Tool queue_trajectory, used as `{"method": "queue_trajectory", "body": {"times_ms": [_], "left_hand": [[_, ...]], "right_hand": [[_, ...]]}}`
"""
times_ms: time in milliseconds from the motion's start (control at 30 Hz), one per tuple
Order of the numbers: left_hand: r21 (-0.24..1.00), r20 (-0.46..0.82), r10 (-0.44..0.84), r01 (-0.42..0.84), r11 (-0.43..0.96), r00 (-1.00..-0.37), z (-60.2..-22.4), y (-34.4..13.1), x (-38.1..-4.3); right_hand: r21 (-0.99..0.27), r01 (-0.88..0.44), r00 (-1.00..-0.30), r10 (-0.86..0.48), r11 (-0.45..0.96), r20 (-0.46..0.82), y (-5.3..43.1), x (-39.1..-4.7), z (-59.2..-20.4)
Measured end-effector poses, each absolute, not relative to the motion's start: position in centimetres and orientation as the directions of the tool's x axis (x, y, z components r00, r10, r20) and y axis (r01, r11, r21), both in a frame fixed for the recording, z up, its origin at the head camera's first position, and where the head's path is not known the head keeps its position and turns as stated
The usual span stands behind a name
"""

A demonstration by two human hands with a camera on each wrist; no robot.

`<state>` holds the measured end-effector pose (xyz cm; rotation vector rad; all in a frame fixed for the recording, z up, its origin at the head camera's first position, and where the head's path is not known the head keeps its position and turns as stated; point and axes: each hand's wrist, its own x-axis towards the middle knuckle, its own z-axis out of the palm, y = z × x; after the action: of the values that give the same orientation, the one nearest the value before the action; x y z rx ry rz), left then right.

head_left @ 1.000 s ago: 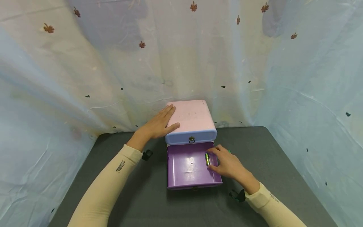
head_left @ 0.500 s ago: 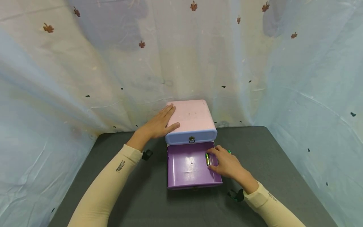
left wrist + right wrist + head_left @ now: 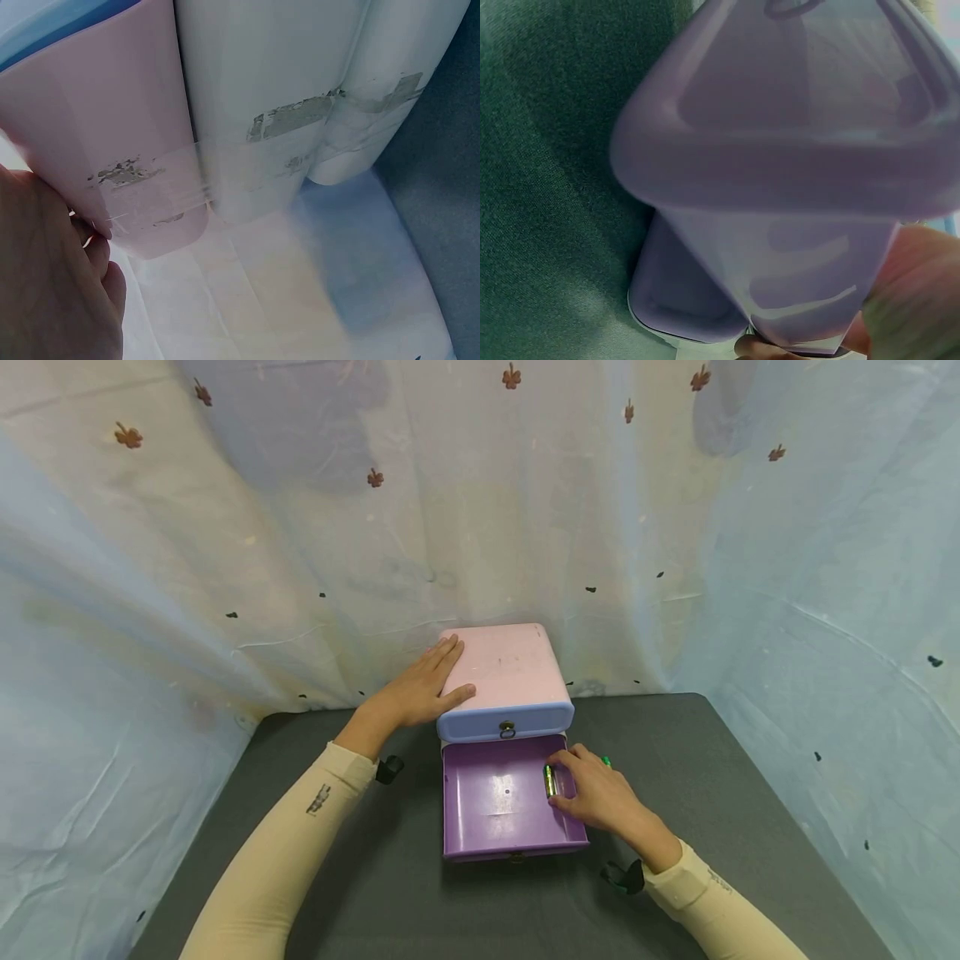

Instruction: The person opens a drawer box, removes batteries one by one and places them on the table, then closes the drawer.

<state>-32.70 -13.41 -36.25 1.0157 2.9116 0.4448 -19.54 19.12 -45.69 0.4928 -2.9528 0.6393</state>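
My left hand (image 3: 416, 691) rests with its fingers spread on the pink top of a small drawer cabinet (image 3: 506, 664); in the left wrist view the hand (image 3: 60, 262) lies along the cabinet's pink side. The purple drawer (image 3: 487, 810) below the blue one stands pulled out. Over the drawer's right side, my right hand (image 3: 600, 789) pinches a small green-and-gold battery (image 3: 550, 781) end to end between thumb and forefinger. In the right wrist view the drawer hides most of the right hand (image 3: 915, 292) and all of the battery.
The blue upper drawer (image 3: 480, 724), with a ring pull, is closed. A dark grey table (image 3: 660, 752) bears the cabinet. Behind and at both sides hangs a pale patterned curtain (image 3: 480, 527). Another purple drawer front (image 3: 679, 285) shows below in the right wrist view.
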Motion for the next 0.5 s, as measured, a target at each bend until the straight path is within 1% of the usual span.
{"method": "queue_trajectory", "body": {"times_ms": [500], "left_hand": [[0.282, 0.069, 0.609, 0.601, 0.747, -0.79, -36.16, -13.38, -32.64]], "right_hand": [[-0.387, -0.341, -0.94, -0.305, 0.857, 0.153, 19.29, -19.3, -45.32]]}}
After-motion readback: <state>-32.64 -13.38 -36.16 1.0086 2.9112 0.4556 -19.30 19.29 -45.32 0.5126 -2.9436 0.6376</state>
